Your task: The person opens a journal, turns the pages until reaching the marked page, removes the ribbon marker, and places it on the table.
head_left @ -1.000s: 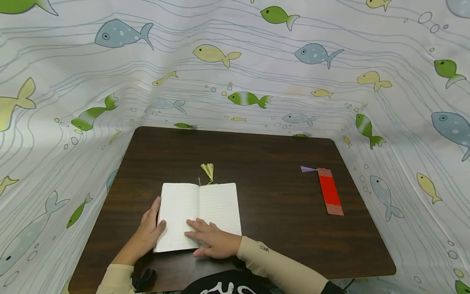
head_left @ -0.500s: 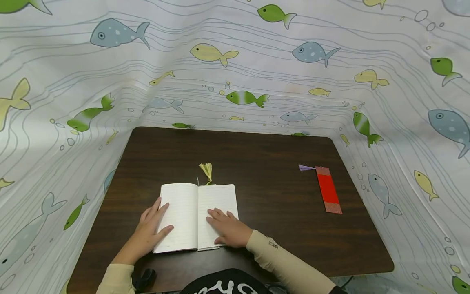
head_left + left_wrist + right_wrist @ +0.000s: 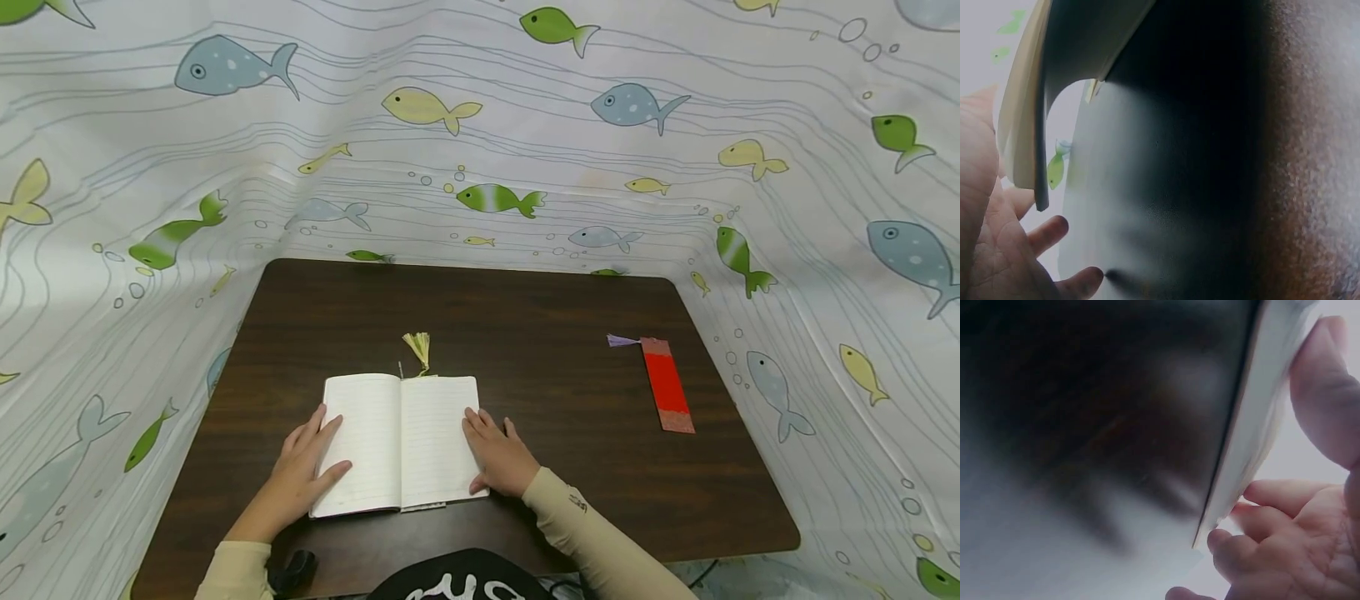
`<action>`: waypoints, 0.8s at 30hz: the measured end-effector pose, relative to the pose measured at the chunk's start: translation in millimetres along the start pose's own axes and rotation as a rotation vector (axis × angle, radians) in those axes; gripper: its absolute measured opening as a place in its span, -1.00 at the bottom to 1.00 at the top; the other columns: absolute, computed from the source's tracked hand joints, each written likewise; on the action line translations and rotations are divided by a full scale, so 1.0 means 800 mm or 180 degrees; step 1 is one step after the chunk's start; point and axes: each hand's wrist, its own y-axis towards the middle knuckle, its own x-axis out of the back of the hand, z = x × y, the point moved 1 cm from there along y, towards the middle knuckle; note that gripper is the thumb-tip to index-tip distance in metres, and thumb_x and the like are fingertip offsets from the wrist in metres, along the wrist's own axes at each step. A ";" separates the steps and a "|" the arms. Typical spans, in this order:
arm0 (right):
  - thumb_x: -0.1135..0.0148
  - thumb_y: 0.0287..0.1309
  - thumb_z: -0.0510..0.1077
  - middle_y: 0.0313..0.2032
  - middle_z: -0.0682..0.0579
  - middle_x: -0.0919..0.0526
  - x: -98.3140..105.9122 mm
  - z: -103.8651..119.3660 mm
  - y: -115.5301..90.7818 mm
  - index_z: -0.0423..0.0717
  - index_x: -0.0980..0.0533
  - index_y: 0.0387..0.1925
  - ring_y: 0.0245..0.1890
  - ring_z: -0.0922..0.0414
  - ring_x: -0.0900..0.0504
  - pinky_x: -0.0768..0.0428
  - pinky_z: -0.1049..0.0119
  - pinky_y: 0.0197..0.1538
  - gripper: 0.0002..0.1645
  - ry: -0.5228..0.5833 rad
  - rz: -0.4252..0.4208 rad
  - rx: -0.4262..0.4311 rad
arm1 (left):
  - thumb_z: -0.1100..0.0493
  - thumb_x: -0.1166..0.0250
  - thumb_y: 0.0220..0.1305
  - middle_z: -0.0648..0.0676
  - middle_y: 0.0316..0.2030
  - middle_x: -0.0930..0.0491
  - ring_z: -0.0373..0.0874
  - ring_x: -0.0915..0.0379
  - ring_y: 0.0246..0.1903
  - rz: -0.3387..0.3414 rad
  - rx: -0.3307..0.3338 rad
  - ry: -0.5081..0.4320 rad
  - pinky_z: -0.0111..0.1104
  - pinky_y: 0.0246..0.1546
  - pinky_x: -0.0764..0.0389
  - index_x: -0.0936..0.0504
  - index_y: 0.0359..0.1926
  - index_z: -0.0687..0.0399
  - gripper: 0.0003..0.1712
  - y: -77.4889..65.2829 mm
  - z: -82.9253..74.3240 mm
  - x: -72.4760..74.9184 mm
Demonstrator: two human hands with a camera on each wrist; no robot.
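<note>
An open notebook (image 3: 438, 433) with lined pages lies on the dark wooden table (image 3: 540, 325). My left hand (image 3: 300, 471) rests along its left side, with the thumb and a finger over the left page. At the right edge, my right hand (image 3: 502, 454) touches the right page, fingers spread, thumb near the lower corner. Both wrist views show the notebook's page block (image 3: 1247, 419) from the side, beside the extended fingers of the right hand and left hand (image 3: 1004, 250). A yellow tassel (image 3: 417, 350) sticks out above the notebook's top edge; whatever it hangs from is hidden.
A red bookmark (image 3: 667, 385) with a purple tassel (image 3: 622, 341) lies on the right of the table. Near the front edge, a black object (image 3: 294, 573) sits beside the left sleeve. A fish-patterned cloth (image 3: 480, 125) surrounds the table.
My right hand has slid rightward from the middle of the notebook to its right edge. The left page has changed from blank to lined, and the left thumb now lies over it.
</note>
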 end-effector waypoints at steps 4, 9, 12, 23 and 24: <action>-0.43 -0.20 0.28 0.48 -0.08 -0.09 -0.002 0.002 0.003 -0.17 -0.16 0.44 0.46 -0.08 -0.09 -0.17 -0.34 0.29 0.23 -0.0170 -0.0159 -0.0004 | -0.23 -0.17 0.33 0.21 0.52 0.23 0.38 0.21 0.36 0.0002 0.0004 0.0007 0.45 0.05 -0.09 -0.11 0.48 0.08 -0.12 -0.001 0.000 -0.001; -0.37 -0.21 0.34 0.39 -0.08 -0.29 -0.003 0.001 0.003 -0.11 -0.35 0.34 0.41 -0.11 -0.22 -0.14 -0.40 0.26 0.09 -0.0432 -0.0562 0.0091 | -0.23 -0.16 0.33 0.21 0.52 0.23 0.38 0.21 0.36 0.0008 0.0019 0.0023 0.46 0.05 -0.08 -0.11 0.48 0.10 -0.12 -0.001 0.000 -0.003; -0.38 -0.25 0.38 0.36 -0.11 -0.33 -0.005 0.000 0.003 -0.06 -0.40 0.30 0.38 -0.11 -0.27 -0.16 -0.41 0.25 0.08 -0.0569 -0.0861 0.0076 | -0.23 -0.16 0.33 0.22 0.52 0.23 0.39 0.20 0.36 0.0007 0.0015 0.0008 0.46 0.04 -0.07 -0.12 0.48 0.11 -0.12 -0.001 -0.001 -0.003; -0.31 -0.12 0.43 0.49 -0.22 0.01 -0.006 0.011 0.012 -0.29 0.15 0.49 0.48 -0.15 0.00 0.03 -0.48 0.26 0.43 -0.0307 -0.0909 -0.0152 | -0.21 -0.17 0.33 0.23 0.51 0.21 0.40 0.20 0.36 -0.0011 0.0014 0.0026 0.48 0.02 -0.06 -0.13 0.47 0.12 -0.14 -0.002 0.000 -0.001; -0.32 -0.08 0.40 0.48 -0.21 0.00 -0.003 0.013 0.013 -0.30 0.15 0.49 0.48 -0.14 0.00 0.03 -0.48 0.26 0.40 -0.0176 -0.0919 -0.0100 | -0.21 -0.17 0.33 0.23 0.51 0.21 0.40 0.20 0.36 -0.0008 0.0018 0.0026 0.48 0.02 -0.07 -0.13 0.47 0.12 -0.13 -0.003 0.000 -0.001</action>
